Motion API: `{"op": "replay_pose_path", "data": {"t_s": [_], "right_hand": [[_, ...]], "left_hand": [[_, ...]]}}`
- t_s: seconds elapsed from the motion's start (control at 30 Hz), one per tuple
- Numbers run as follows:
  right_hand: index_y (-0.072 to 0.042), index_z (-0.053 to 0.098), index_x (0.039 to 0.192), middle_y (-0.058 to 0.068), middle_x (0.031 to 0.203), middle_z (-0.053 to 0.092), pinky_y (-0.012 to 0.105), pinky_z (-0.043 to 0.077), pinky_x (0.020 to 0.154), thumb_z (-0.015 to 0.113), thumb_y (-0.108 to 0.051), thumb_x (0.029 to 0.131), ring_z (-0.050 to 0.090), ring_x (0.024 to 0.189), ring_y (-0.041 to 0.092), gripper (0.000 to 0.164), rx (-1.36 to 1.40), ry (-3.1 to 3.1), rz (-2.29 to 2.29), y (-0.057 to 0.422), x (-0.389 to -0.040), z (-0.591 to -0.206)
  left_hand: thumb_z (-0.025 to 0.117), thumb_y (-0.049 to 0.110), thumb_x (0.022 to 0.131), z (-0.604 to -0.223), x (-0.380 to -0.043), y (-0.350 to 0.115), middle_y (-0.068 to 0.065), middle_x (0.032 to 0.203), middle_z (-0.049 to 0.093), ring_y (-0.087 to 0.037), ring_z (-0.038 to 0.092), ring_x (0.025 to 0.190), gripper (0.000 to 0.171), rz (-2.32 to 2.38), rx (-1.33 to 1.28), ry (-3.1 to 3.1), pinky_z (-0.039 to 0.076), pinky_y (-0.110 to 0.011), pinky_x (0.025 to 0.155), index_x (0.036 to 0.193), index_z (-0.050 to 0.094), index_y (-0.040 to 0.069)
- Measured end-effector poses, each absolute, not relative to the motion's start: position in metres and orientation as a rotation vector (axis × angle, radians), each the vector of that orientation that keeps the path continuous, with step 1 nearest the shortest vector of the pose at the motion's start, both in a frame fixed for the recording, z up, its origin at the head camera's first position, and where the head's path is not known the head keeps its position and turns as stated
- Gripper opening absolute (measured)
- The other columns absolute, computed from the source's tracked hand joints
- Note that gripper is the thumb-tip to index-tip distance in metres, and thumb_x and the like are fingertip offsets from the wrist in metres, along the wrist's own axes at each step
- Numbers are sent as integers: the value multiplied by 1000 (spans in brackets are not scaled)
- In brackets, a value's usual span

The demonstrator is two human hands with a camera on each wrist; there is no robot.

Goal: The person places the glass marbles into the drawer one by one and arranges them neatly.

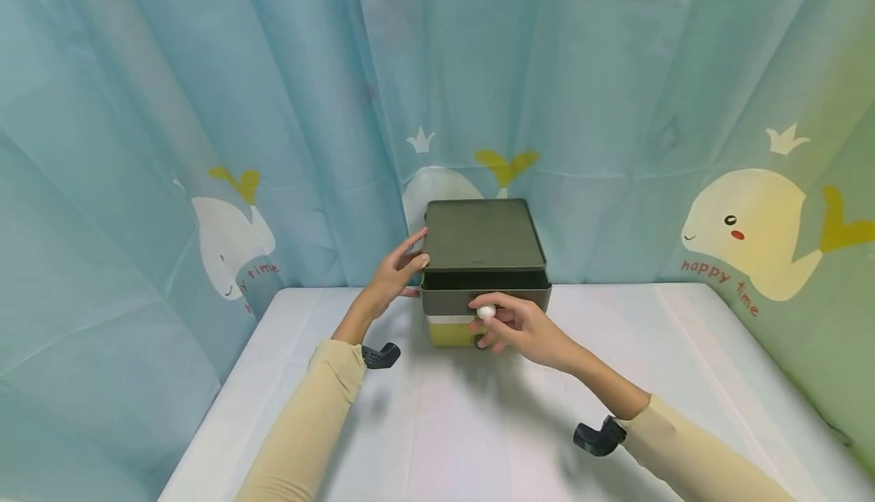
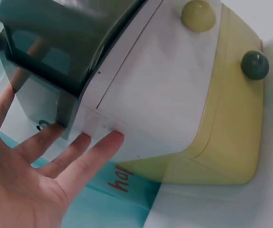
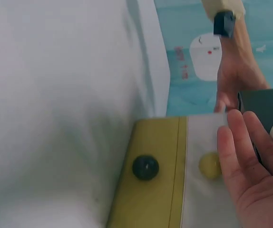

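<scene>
A small three-tier drawer box (image 1: pixel 485 235) stands at the back of the table, its top dark green, with a white tier and a yellow tier below. Its dark green top drawer (image 1: pixel 447 302) is pulled partway out, showing a dark gap under the top. My right hand (image 1: pixel 529 333) pinches the round white knob (image 1: pixel 486 311) on that drawer's front. Fingers spread, my left hand (image 1: pixel 391 280) rests against the box's left side, thumb near the top edge. Lower down are a yellow knob (image 2: pixel 198 15) on the white drawer (image 2: pixel 160 80) and a dark green knob (image 2: pixel 255 65) on the yellow drawer (image 2: pixel 236 118).
The box stands on a white table (image 1: pixel 424 441) close to a blue curtain (image 1: pixel 601 107) printed with whales. Each wrist wears a black strap-mounted device, one on the left (image 1: pixel 381 355) and one on the right (image 1: pixel 600 437).
</scene>
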State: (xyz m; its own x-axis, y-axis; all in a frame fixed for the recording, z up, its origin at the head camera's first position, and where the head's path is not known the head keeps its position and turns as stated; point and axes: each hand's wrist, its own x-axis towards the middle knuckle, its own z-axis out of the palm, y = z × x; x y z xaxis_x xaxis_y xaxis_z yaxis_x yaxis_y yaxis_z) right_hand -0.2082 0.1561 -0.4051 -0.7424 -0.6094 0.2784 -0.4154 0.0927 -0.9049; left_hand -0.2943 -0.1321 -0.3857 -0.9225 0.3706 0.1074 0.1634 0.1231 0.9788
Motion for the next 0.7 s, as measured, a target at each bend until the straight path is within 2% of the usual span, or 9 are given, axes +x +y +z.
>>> {"op": "replay_pose_path", "data": {"t_s": [0.1,0.23,0.37,0.7], "right_hand": [[-6,57,140,18,118,73,47,62,76,54,-10,108,72,92,44,33,-1000,2167,-1736,157,-217,-404],[-6,56,140,26,121,70,56,59,75,54,-11,108,68,95,54,33,-985,2130,-1758,157,-229,-404],[-6,56,141,26,121,70,65,55,75,55,-12,108,69,95,52,34,-980,2114,-1775,158,-238,-405],[-4,56,141,26,122,70,68,54,76,56,-10,107,66,95,56,34,-980,2067,-1809,158,-247,-408]], "left_hand": [[59,37,103,-386,-295,-133,-16,162,36,-38,41,144,63,1913,543,2214,55,-59,92,161,35,39],[58,36,104,-387,-296,-133,-15,164,33,-36,38,147,62,1918,550,2202,56,-58,92,161,34,38],[57,33,105,-387,-296,-132,-15,165,31,-37,36,148,61,1918,552,2196,55,-59,92,161,34,37],[60,38,102,-387,-296,-132,-14,164,32,-37,36,148,63,1925,530,2202,56,-59,91,160,35,39]]}}
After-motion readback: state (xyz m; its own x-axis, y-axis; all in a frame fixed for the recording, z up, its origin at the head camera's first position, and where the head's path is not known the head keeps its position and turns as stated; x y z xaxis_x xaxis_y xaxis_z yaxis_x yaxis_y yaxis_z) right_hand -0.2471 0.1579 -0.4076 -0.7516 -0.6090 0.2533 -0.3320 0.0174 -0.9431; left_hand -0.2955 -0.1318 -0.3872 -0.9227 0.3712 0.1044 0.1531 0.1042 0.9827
